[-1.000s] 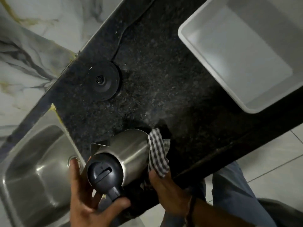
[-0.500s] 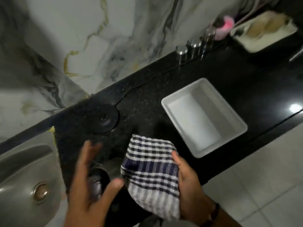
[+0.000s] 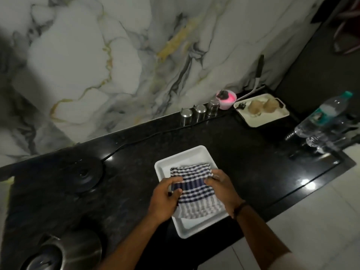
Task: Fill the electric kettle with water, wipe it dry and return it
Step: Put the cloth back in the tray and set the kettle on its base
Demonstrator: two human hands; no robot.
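Note:
A blue-and-white checked cloth [image 3: 194, 193] lies folded in a white rectangular tray [image 3: 161, 168] at the counter's middle. My left hand [image 3: 165, 199] pinches the cloth's left edge, and my right hand [image 3: 222, 190] grips its right edge. The steel electric kettle [image 3: 70, 250] with a dark lid stands on the counter at the lower left, apart from both hands. Its round black power base [image 3: 85, 174] sits bare to the left of the tray, with a cord running back along the wall.
Three small steel canisters [image 3: 198, 112] and a pink container [image 3: 226, 98] line the marble wall. A white tray with brown items [image 3: 262, 112] sits at the back right. A plastic water bottle [image 3: 323, 115] stands at the counter's right end. White floor tiles lie past the front edge.
Both hands left the kettle, which now stands alone on the counter. The cloth went from the kettle's side over to the white tray, where both hands hold it. The view lifted and turned right.

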